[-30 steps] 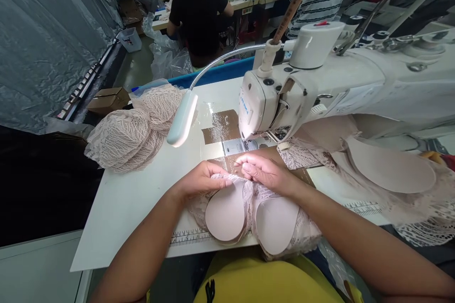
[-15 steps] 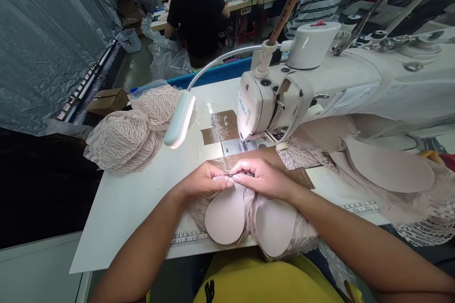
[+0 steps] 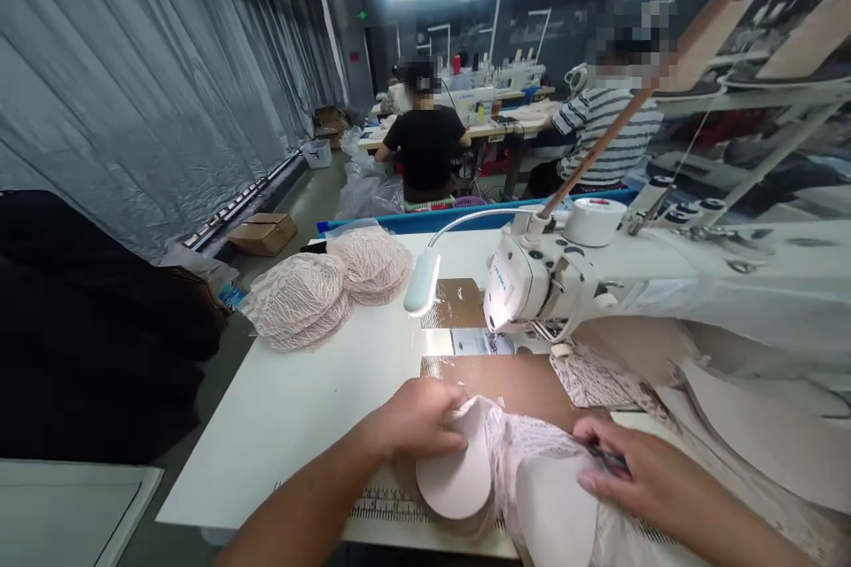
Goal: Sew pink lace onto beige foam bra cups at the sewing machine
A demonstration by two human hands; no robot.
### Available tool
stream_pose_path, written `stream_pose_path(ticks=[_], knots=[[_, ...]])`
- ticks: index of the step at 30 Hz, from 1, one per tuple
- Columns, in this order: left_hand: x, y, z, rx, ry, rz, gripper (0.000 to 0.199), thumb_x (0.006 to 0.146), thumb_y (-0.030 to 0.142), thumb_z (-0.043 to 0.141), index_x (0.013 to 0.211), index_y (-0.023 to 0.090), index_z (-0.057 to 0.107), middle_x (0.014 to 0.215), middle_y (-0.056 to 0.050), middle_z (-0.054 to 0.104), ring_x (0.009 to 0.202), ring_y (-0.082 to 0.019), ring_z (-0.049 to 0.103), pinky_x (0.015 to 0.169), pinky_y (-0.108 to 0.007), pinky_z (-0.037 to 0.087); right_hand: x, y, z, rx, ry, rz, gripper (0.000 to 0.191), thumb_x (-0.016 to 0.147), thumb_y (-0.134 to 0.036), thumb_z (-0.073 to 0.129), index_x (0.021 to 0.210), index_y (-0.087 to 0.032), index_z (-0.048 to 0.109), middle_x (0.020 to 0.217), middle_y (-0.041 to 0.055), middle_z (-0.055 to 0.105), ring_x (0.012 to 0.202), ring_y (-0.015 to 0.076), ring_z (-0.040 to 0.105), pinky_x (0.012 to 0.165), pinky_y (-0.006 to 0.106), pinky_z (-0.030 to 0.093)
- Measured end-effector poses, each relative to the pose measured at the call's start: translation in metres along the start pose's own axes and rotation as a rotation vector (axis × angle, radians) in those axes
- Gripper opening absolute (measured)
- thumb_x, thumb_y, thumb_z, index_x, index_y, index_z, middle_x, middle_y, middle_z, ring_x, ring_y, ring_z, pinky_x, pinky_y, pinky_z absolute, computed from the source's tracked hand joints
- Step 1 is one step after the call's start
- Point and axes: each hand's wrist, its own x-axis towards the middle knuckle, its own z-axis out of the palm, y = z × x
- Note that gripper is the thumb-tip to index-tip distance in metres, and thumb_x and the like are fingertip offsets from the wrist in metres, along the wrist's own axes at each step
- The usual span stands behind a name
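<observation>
My left hand (image 3: 425,421) is closed on the upper edge of a pale pink lace bra (image 3: 458,483), thumb over the smooth cup and fingers behind it. The bra's second cup (image 3: 557,505) lies to the right, with lace between the two. My right hand (image 3: 621,469) is closed around small dark thread snips (image 3: 608,459), mostly hidden by the fingers, beside the bra's right edge. Whether this hand also touches the lace I cannot tell. Just beyond both hands stands the white sewing machine (image 3: 525,283), its needle area lit.
Stacked lace cups (image 3: 299,297) lie on the white table (image 3: 266,425) at left. A lamp (image 3: 423,279) on a bent neck hangs by the machine head. More pink pieces (image 3: 751,434) lie at right. Two people (image 3: 425,146) sit at machines beyond a blue edge.
My hands, together at the bra's top edge before, are now apart: the right has moved right with the snips, while the left holds the cup. The view has tilted up.
</observation>
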Motion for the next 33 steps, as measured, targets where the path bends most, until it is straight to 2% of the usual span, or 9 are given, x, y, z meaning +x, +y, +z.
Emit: stream_pose_path(ticks=[4,8,11,16,23,25,28,30,33], knots=[[-0.008,0.01,-0.002,0.173,0.009,0.068,0.003,0.073,0.022,0.051,0.072,0.02,0.05,0.074,-0.002,0.061,0.067,-0.019,0.057,0.054,-0.026,0.031,-0.004,-0.004,0.009,-0.005,-0.02,-0.044,0.032,0.085,-0.048,0.045,0.071,-0.021,0.056,0.074,0.0037,0.064,0.071,0.0209,0.061,0.061,0.026,0.044],[-0.039,0.017,-0.021,0.268,0.113,0.015,0.008,0.07,0.012,0.048,0.071,0.02,0.047,0.079,-0.004,0.061,0.07,-0.02,0.058,0.054,-0.027,0.03,0.003,-0.027,-0.004,0.107,0.083,-0.025,0.034,0.087,-0.049,0.042,0.096,-0.021,0.058,0.083,0.0067,0.066,0.081,0.024,0.062,0.07,0.03,0.047],[-0.068,0.011,-0.032,0.243,0.195,-0.087,0.015,0.068,0.007,0.045,0.074,0.02,0.047,0.08,-0.003,0.06,0.071,-0.019,0.057,0.055,-0.026,0.031,0.014,-0.059,-0.009,0.286,-0.006,-0.01,0.034,0.092,-0.047,0.034,0.1,-0.021,0.054,0.068,0.0025,0.063,0.067,0.0205,0.061,0.067,0.031,0.048],[-0.106,-0.021,-0.047,0.319,0.348,-0.263,0.014,0.074,0.008,0.042,0.078,0.021,0.048,0.076,-0.003,0.06,0.07,-0.021,0.057,0.057,-0.028,0.034,0.054,-0.13,0.011,0.622,-0.139,-0.206,0.029,0.093,-0.046,0.037,0.089,-0.021,0.053,0.087,0.0037,0.061,0.075,0.0177,0.061,0.064,0.029,0.052],[-0.12,-0.081,-0.133,0.621,1.244,-0.248,0.012,0.082,0.018,0.046,0.093,0.02,0.049,0.116,-0.011,0.062,0.103,-0.026,0.057,0.084,-0.037,0.042,0.163,-0.213,0.032,0.651,0.401,-0.741,0.026,0.094,-0.034,0.038,0.111,-0.02,0.051,0.121,0.0111,0.056,0.111,0.0212,0.054,0.1,0.04,0.041],[-0.111,-0.1,-0.153,0.623,1.376,-0.198,0.014,0.082,0.016,0.045,0.095,0.018,0.049,0.127,-0.013,0.056,0.114,-0.026,0.052,0.095,-0.038,0.039,0.195,-0.227,0.025,0.61,0.538,-0.872,0.027,0.094,-0.03,0.036,0.115,-0.02,0.049,0.13,0.0111,0.051,0.122,0.0206,0.047,0.106,0.039,0.035],[-0.091,-0.129,-0.155,0.555,1.184,-0.271,0.019,0.082,0.018,0.046,0.1,0.016,0.052,0.131,-0.015,0.052,0.124,-0.027,0.045,0.102,-0.04,0.035,0.234,-0.233,0.021,0.439,0.536,-0.848,0.034,0.094,-0.025,0.03,0.124,-0.018,0.044,0.141,0.013,0.041,0.131,0.0206,0.038,0.109,0.041,0.032],[-0.077,-0.145,-0.14,0.5,0.956,-0.325,0.028,0.079,0.023,0.052,0.105,0.016,0.054,0.122,-0.014,0.058,0.118,-0.029,0.051,0.097,-0.042,0.04,0.248,-0.226,0.026,0.348,0.445,-0.825,0.034,0.092,-0.022,0.032,0.121,-0.017,0.048,0.133,0.0144,0.05,0.124,0.0228,0.046,0.104,0.043,0.037],[-0.065,-0.161,-0.114,0.473,0.832,-0.333,0.059,0.072,0.04,0.062,0.124,0.016,0.049,0.132,-0.014,0.052,0.126,-0.033,0.044,0.101,-0.046,0.038,0.243,-0.204,0.039,0.25,0.357,-0.798,0.035,0.087,-0.017,0.036,0.117,-0.014,0.053,0.124,0.0161,0.057,0.118,0.0252,0.051,0.099,0.045,0.04]])
